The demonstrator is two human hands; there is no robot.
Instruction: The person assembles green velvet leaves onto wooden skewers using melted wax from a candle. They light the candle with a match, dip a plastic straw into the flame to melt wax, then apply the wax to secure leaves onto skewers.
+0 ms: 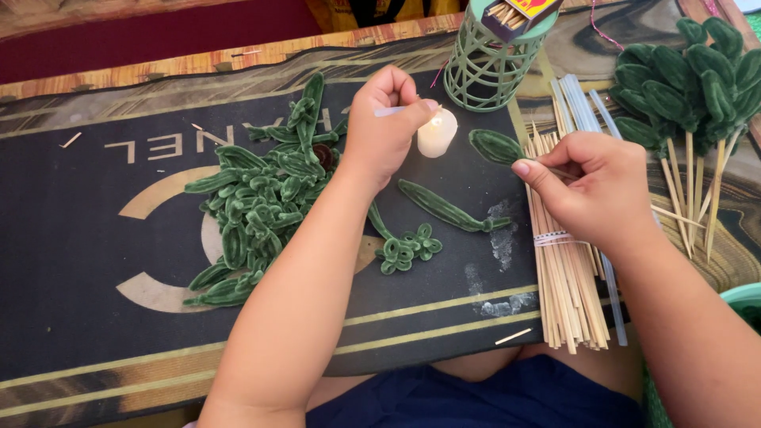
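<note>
Single head-worn view, steeply downward and close over the dark mat (95,317) before the lap

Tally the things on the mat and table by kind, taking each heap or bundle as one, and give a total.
Candle: 1
Green wire basket: 1
Matchbox: 1
Bundle of wooden sticks: 1
Bunch of clear glue sticks: 1
Heap of loose green fuzzy leaves: 1
Cluster of green leaves on sticks: 1
Total: 7

Bare forearms; dark blue garment, perhaps shorts
</note>
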